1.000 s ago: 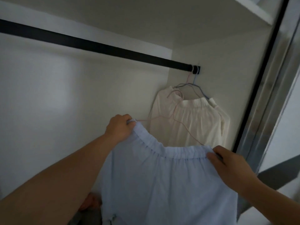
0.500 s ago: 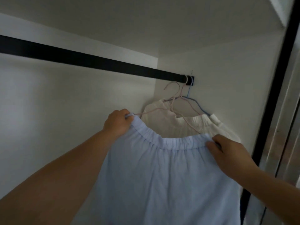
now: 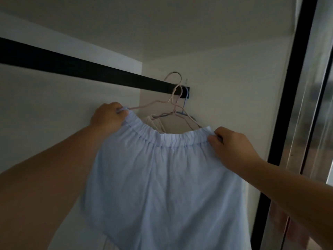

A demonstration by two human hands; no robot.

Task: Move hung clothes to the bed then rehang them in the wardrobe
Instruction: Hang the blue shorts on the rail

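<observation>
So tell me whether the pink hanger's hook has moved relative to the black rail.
Yes. The pink hanger's hook has risen from below the black rail to level with its top edge, near the rail's right end.

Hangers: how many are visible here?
3: a pink hanger in the blue garment, its hook over the rail; another pink and a blue already hung. More may be hidden.

no text, label, brand, number or sign can be read anywhere, on the clothes, the hangers or the wardrobe.
</observation>
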